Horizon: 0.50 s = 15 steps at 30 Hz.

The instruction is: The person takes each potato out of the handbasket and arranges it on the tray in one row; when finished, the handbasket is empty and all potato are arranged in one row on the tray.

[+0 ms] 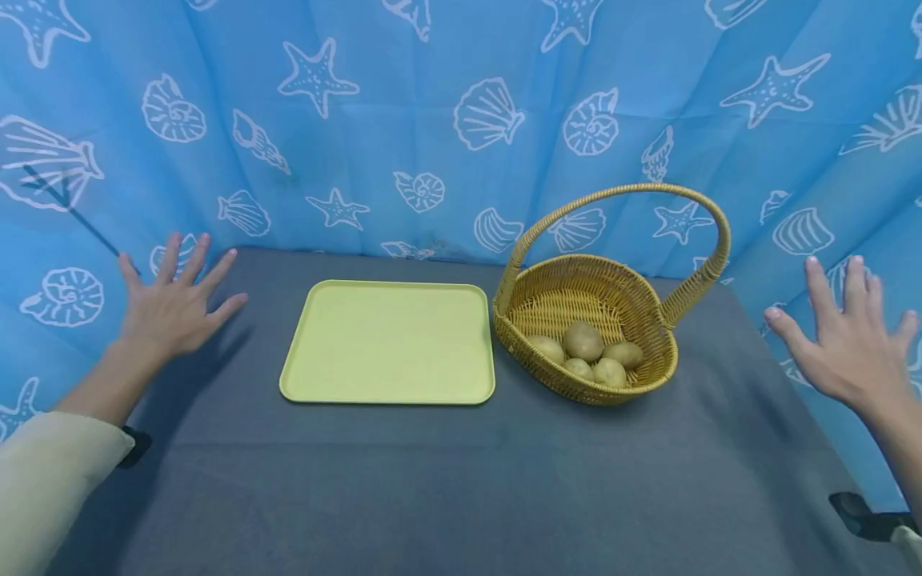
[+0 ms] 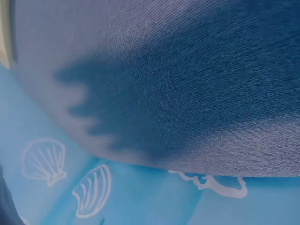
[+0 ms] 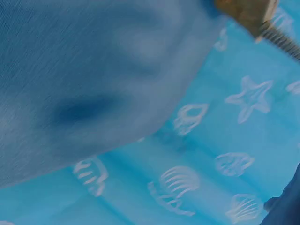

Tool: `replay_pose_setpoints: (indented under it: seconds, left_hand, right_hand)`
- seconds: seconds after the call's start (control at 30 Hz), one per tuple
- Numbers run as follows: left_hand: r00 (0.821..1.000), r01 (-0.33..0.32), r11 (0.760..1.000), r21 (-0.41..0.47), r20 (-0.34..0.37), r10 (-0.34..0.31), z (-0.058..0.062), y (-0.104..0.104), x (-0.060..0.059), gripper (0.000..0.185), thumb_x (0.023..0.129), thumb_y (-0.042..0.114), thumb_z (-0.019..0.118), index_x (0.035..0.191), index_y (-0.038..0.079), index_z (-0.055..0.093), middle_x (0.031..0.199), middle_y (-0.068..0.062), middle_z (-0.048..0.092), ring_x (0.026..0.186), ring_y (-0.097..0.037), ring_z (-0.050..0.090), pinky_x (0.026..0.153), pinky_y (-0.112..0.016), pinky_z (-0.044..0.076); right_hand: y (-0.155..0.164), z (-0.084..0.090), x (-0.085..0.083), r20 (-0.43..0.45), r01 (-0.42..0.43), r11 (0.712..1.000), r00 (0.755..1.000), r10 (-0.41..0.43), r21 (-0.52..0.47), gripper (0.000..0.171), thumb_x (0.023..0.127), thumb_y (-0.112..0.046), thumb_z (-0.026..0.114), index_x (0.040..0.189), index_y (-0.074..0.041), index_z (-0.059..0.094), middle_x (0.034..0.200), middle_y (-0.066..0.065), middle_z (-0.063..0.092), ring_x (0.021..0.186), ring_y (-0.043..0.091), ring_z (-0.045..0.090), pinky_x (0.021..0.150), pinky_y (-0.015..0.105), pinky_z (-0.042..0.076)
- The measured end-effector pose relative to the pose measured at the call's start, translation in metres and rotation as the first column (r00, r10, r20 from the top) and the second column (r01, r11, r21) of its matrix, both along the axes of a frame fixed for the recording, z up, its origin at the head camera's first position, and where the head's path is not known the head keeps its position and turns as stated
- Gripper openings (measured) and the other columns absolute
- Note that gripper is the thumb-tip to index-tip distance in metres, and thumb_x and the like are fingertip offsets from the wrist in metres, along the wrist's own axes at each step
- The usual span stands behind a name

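Note:
My left hand is held up over the table's left edge with its fingers spread, holding nothing. Over at the far right, my right hand is raised past the table's edge, fingers spread too. Nearest the left hand lies a pale yellow rectangular tray, bare and flat on the table. To the tray's right stands a golden wicker basket with a tall arched handle, closest to the right hand. Several potatoes sit in the front of the basket. Part of the basket shows in the right wrist view.
Grey cloth covers the table. A blue curtain with white shells and starfish hangs behind it and along both sides. The left hand's shadow falls on the cloth in the left wrist view.

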State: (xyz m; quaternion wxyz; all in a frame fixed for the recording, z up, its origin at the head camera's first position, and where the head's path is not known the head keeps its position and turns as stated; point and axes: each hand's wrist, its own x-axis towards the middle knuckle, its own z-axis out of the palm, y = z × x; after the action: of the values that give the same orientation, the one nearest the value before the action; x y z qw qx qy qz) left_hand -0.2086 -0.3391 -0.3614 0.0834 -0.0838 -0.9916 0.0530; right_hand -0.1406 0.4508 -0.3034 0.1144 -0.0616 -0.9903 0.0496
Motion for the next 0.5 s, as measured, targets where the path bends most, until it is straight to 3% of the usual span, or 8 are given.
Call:
replay_pose_setpoints:
  seconds: [0.17, 0.33, 0.43, 0.5]
  left_hand:
    - [0.997, 0.080, 0.996, -0.043, 0.023, -0.079, -0.004, 0.003, 0.008, 0.074, 0.102, 0.061, 0.037, 0.162, 0.024, 0.015, 0.167, -0.012, 0.004, 0.151, -0.038, -0.008, 0.102, -0.078, -0.014]
    - [0.988, 0.154, 0.986, -0.059, 0.038, -0.152, -0.008, 0.010, 0.012, 0.072, 0.102, 0.058, 0.041, 0.161, 0.023, 0.021, 0.167, -0.012, 0.011, 0.152, -0.036, -0.004, 0.104, -0.078, -0.012]
    - [0.978, 0.196, 0.979, -0.048, 0.081, -0.192, -0.010, 0.018, 0.012, 0.071, 0.101, 0.058, 0.043, 0.160, 0.022, 0.024, 0.166, -0.013, 0.015, 0.152, -0.038, -0.001, 0.104, -0.079, -0.009]
    - [0.968, 0.216, 0.976, -0.028, 0.133, -0.211, -0.012, 0.024, 0.012, 0.072, 0.101, 0.058, 0.043, 0.160, 0.021, 0.025, 0.165, -0.015, 0.017, 0.151, -0.041, 0.004, 0.103, -0.080, -0.006]
  right_hand:
    - [-0.031, 0.015, 0.015, -0.078, -0.103, 0.991, 0.992, 0.097, -0.087, 0.086, 0.101, -0.060, 0.033, 0.160, -0.013, -0.008, 0.163, 0.016, -0.021, 0.146, 0.049, -0.013, 0.109, 0.073, -0.006]
    - [-0.062, 0.025, 0.026, -0.128, -0.274, 0.960, 0.956, 0.264, -0.065, 0.079, 0.104, -0.049, 0.041, 0.161, -0.014, 0.000, 0.166, 0.012, -0.011, 0.150, 0.044, -0.006, 0.111, 0.070, -0.004]
    - [-0.080, 0.027, 0.029, -0.094, -0.351, 0.931, 0.935, 0.343, -0.096, 0.079, 0.103, -0.041, 0.049, 0.162, -0.019, 0.002, 0.167, 0.008, -0.010, 0.150, 0.043, -0.004, 0.109, 0.074, -0.001]
    - [-0.090, 0.027, 0.027, -0.059, -0.396, 0.901, 0.918, 0.392, -0.178, 0.081, 0.101, -0.034, 0.056, 0.162, -0.026, 0.003, 0.167, 0.004, -0.009, 0.149, 0.048, 0.003, 0.107, 0.077, 0.004]
